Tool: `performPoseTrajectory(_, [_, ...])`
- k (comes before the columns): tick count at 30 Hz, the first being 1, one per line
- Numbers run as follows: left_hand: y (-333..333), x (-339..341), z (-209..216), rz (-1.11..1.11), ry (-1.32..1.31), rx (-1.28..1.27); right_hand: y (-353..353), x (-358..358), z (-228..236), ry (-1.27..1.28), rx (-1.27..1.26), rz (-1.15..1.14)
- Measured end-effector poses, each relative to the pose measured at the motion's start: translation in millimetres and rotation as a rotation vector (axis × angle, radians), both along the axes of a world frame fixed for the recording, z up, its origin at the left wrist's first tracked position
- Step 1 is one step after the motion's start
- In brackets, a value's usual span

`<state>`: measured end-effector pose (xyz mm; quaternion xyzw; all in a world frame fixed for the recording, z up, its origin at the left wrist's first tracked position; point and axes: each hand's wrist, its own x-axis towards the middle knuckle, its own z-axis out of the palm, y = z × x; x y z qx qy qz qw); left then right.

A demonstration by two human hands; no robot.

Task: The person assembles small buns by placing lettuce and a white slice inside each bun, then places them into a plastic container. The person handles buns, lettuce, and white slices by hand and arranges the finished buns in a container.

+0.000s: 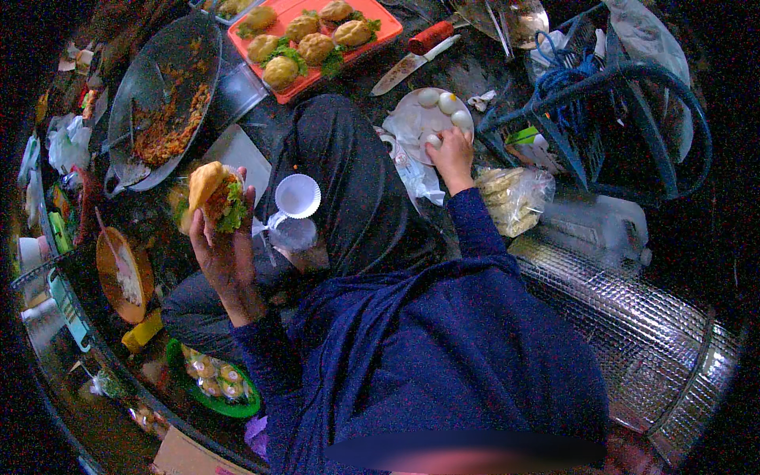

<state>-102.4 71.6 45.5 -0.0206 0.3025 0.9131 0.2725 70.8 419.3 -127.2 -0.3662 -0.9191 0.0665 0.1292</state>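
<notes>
My left hand (226,265) holds up a bun (207,184), split and stuffed with lettuce and a reddish-brown filling. At the far right, my right hand (454,161) reaches over a pale plate (413,111), its fingers closed at a piece of boiled egg (433,141). Several more white egg pieces (428,97) lie along the plate's far and right side, one showing some yolk. A crumpled clear plastic bag covers the plate's left part. White fluted paper cups (298,196) sit near my legs, to the right of the bun.
An orange tray (380,49) of filled buns stands at the far side, beside a knife (412,65). A large wok (119,158) with reddish-brown filling is far left. A dark blue basket (633,75) and a bag of pale food (513,194) lie right; a green tray (248,408) is near left.
</notes>
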Motion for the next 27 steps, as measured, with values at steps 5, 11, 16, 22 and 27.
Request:
performPoseTrajectory(5, [-3, 0, -3, 0.007, 0.005, -0.054, 14, 0, -6, 0.142, -0.513, -0.149])
performPoseTrajectory(11, [-1, -2, -5, -0.037, 0.021, -0.059, 26, 1, 24, 0.774, -1.832, -0.290])
performPoseTrajectory(16, [8, 3, -7, 0.014, 0.138, -0.168, -4, -31, 89, 0.876, -2.188, 0.029])
performPoseTrajectory(22, [15, -6, 7, -0.029, 0.145, -0.040, -89, -99, 199, 0.528, -1.830, 0.513])
performPoseTrajectory(27, [9, -7, 14, 0.047, 0.163, -0.010, -154, -138, 251, 0.401, -1.092, 0.980])
